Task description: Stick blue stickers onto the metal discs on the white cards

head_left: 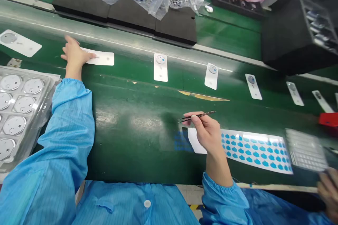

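My left hand reaches out over one end of a white card. Its thumb presses on the card's face, and the palm hides the left end. Dark tweezers are held in my right hand, tips pointing left. Just below that hand lies a white backing sheet with rows of blue stickers; its left part is clear film with blue marks. Another white card, bearing a round metal disc with a blue dot, rests on the green surface between and beyond my hands.
More cards with discs stretch to the right; one card lies far left. A clear tray of discs stands at left. Black foam blocks carry plastic bags. At right are a ribbed clear tray, a red object and co-workers' hands.
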The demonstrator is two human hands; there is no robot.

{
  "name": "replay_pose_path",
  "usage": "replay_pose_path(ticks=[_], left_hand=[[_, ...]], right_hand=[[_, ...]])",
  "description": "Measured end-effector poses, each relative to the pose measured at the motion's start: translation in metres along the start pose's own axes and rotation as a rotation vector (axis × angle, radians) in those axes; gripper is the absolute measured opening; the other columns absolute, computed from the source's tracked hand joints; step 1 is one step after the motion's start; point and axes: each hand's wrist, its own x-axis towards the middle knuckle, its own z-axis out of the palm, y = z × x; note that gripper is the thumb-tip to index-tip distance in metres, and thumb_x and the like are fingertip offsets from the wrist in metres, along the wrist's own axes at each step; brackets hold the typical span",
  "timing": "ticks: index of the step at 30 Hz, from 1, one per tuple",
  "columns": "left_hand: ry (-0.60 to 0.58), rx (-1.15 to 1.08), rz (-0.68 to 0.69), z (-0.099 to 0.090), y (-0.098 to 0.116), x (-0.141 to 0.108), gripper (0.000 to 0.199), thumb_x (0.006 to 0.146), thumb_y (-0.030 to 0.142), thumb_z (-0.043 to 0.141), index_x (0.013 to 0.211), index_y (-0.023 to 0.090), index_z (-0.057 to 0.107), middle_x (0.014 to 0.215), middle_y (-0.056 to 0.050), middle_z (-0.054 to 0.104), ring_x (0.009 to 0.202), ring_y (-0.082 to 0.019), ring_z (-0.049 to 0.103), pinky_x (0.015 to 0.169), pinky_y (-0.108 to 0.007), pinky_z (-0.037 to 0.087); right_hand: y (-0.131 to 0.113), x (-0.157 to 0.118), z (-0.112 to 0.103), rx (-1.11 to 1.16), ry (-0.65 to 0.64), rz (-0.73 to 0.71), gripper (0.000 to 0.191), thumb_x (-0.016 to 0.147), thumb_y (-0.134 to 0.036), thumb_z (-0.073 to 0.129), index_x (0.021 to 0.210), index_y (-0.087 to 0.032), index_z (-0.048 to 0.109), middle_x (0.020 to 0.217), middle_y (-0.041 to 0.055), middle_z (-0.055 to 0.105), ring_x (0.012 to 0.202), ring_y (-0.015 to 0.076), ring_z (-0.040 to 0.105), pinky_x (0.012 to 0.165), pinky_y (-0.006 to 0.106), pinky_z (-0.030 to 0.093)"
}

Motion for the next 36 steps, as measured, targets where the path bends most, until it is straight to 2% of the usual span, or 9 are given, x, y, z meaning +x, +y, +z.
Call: replay_pose_path(ticks=[5,8,10,12,16,19,23,27,36], left_hand=[[0.069,-0.324,0.366,-0.014,0.019,-0.014,0.085,0.088,0.073,0.075,0.143,0.017,0.044,0.131,-0.002,0.066,0.103,-0.015,0.058,0.101,-0.039,0.054],[0.068,-0.653,0.549,-0.028,0.048,-0.039,0.095,0.073,0.087,0.077,0.134,0.017,0.056,0.113,0.002,0.074,0.098,-0.016,0.060,0.100,-0.039,0.055],[-0.015,-0.852,0.661,-0.034,0.069,-0.073,0.087,0.062,0.080,0.089,0.119,0.018,0.068,0.106,0.001,0.077,0.095,-0.018,0.063,0.097,-0.040,0.057],[-0.245,-0.912,0.737,-0.033,0.084,-0.122,0.068,0.060,0.064,0.098,0.107,0.021,0.076,0.105,0.001,0.079,0.091,-0.019,0.067,0.090,-0.040,0.060],[-0.993,-0.653,0.737,-0.005,0.083,-0.225,0.036,0.081,0.047,0.088,0.104,0.020,0.083,0.102,-0.006,0.082,0.088,-0.024,0.075,0.077,-0.037,0.062],[-1.202,-0.538,0.804,0.024,0.065,-0.275,0.028,0.091,0.037,0.078,0.114,0.020,0.081,0.110,-0.008,0.082,0.096,-0.025,0.076,0.084,-0.035,0.059],[-0.974,-0.250,1.080,0.036,0.043,-0.302,0.046,0.095,0.031,0.076,0.139,0.020,0.067,0.139,-0.014,0.069,0.126,-0.032,0.063,0.105,-0.048,0.049],[-0.844,0.058,1.281,0.027,0.027,-0.311,0.071,0.087,0.042,0.085,0.147,0.017,0.057,0.149,-0.020,0.058,0.132,-0.039,0.053,0.105,-0.054,0.042],[-0.715,0.055,1.218,0.030,0.002,-0.325,0.068,0.093,0.045,0.079,0.150,0.019,0.051,0.143,-0.018,0.058,0.128,-0.035,0.052,0.104,-0.050,0.040]], right_hand=[[0.037,-0.032,-0.002,0.220,-0.083,0.191,0.036,0.097,-0.057,0.072,0.103,-0.022,0.071,0.077,0.0043,0.073,0.066,0.0197,0.069,0.063,0.034,0.057],[0.047,-0.040,-0.002,0.193,-0.114,0.193,0.040,0.100,-0.061,0.065,0.098,-0.021,0.067,0.070,0.0021,0.069,0.058,0.0169,0.063,0.057,0.031,0.054],[0.049,-0.040,-0.003,0.164,-0.137,0.179,0.043,0.101,-0.063,0.063,0.096,-0.021,0.065,0.069,0.0022,0.069,0.057,0.0165,0.063,0.057,0.030,0.054],[0.048,-0.039,-0.004,0.147,-0.155,0.167,0.045,0.101,-0.065,0.061,0.095,-0.021,0.065,0.069,0.0027,0.069,0.056,0.0164,0.063,0.056,0.030,0.054],[0.048,-0.037,-0.006,0.142,-0.184,0.157,0.048,0.100,-0.068,0.060,0.094,-0.021,0.066,0.071,0.0043,0.071,0.058,0.0172,0.065,0.056,0.030,0.054],[0.051,-0.037,-0.007,0.166,-0.175,0.160,0.047,0.099,-0.067,0.063,0.093,-0.020,0.068,0.072,0.0050,0.071,0.058,0.0172,0.066,0.056,0.030,0.054],[0.053,-0.041,-0.008,0.308,-0.116,0.198,0.042,0.097,-0.062,0.070,0.091,-0.020,0.068,0.069,0.0040,0.071,0.056,0.0166,0.065,0.051,0.029,0.051],[0.038,-0.045,0.006,0.467,-0.051,0.225,0.039,0.096,-0.058,0.073,0.089,-0.021,0.067,0.067,0.0035,0.071,0.054,0.0170,0.064,0.049,0.029,0.052],[0.010,-0.037,0.052,0.458,-0.153,0.367,0.045,0.093,-0.063,0.075,0.091,-0.019,0.067,0.067,0.0032,0.073,0.049,0.0145,0.065,0.047,0.026,0.056]])
